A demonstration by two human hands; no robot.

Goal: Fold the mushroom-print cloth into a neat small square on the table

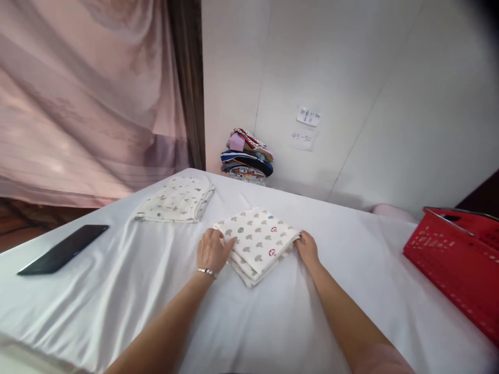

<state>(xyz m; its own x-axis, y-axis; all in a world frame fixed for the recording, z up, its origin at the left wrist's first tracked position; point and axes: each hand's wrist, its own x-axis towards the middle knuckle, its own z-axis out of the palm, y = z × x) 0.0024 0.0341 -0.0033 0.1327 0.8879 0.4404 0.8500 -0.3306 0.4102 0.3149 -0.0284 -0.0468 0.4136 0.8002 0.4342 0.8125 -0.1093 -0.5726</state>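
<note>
A white cloth (259, 241) with a grey mushroom print and a few red, green and blue ones lies folded in layers, one corner toward me. My left hand (212, 250), with a silver band at its wrist, grips the cloth's left corner; its thumb rests on top and the fingertips are partly hidden. At the opposite corner my right hand (307, 249) pinches the edge, the fingers mostly tucked behind it. Farther left, another folded white cloth (175, 201) with a small scattered print lies flat, apart from both hands.
White fabric (128, 280) with wrinkles covers the table. A black flat device (64, 249) lies near its left edge. At the right stands a red basket (456, 259) with a metal handle. Stacked folded clothes (247, 158) rise beyond the far edge, by the wall (351, 78). Pink curtains (89, 93) hang left.
</note>
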